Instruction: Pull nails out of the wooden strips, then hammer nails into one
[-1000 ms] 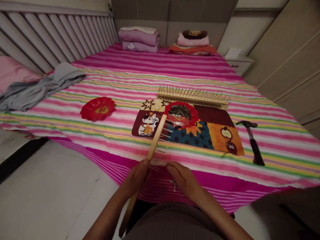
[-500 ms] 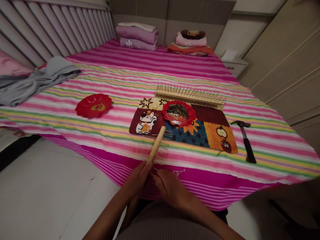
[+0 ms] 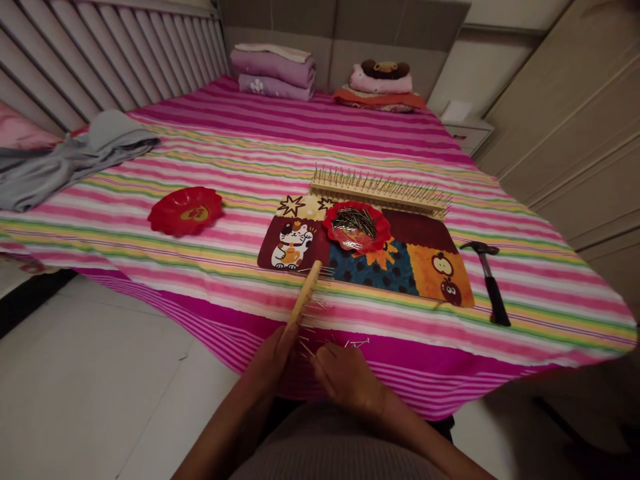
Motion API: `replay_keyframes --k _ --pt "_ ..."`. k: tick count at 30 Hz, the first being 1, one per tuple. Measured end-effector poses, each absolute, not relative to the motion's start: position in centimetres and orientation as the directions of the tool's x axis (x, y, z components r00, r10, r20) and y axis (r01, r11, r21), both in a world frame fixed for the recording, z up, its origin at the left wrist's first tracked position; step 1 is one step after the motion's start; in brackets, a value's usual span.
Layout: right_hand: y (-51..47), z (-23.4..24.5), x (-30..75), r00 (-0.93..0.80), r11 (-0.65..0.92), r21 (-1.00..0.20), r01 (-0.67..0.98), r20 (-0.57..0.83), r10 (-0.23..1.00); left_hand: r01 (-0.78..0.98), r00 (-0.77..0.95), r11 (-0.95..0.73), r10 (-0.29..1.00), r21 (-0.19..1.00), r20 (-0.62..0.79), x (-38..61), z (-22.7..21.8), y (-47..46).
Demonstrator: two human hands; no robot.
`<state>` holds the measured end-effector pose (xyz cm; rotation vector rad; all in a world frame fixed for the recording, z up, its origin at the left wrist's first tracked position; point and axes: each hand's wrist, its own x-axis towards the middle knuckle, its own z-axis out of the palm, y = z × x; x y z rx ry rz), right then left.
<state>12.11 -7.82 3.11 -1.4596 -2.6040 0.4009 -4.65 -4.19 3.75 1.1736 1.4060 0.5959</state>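
Note:
My left hand (image 3: 267, 363) is closed round a long wooden strip (image 3: 306, 293) studded with nails that stick out to its right; the strip slants up over the bed's near edge. My right hand (image 3: 345, 377) is beside it, fingers pinched on a nail of the strip. A few loose nails (image 3: 356, 343) lie on the magenta sheet just above that hand. Further up, a red dish full of nails (image 3: 357, 227) sits on a patchwork mat (image 3: 425, 263).
A second nail-studded wooden strip (image 3: 380, 190) lies behind the mat. A hammer (image 3: 490, 287) rests on the sheet at right, an empty red dish (image 3: 186, 211) at left. Grey clothing (image 3: 60, 160) and folded bedding (image 3: 275, 70) lie further off. Bare floor is at lower left.
The wooden strip has been drawn back toward me, its far end off the mat's cat patch. Both hands have moved down and closer to my body.

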Motion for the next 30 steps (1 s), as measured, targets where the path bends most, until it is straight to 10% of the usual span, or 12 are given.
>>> replay_keyframes --k 5,14,30 --pt "-8.1 1.5 14.8 -0.333 0.307 -0.344 0.887 -0.017 0.943 0.298 0.154 0.362 0.895 0.883 -0.419 -5.5 4.8 -3.9" --pt "-7.5 3.2 12.7 -0.197 0.096 -0.786 0.611 -0.034 0.98 0.428 0.2 0.29 0.893 0.856 -0.402 -4.3 4.2 -4.9" --pt "-8.0 2.2 13.4 -0.392 0.452 -0.395 0.8 0.226 0.892 0.254 0.353 0.372 0.824 0.893 -0.444 -4.1 4.1 -5.4"
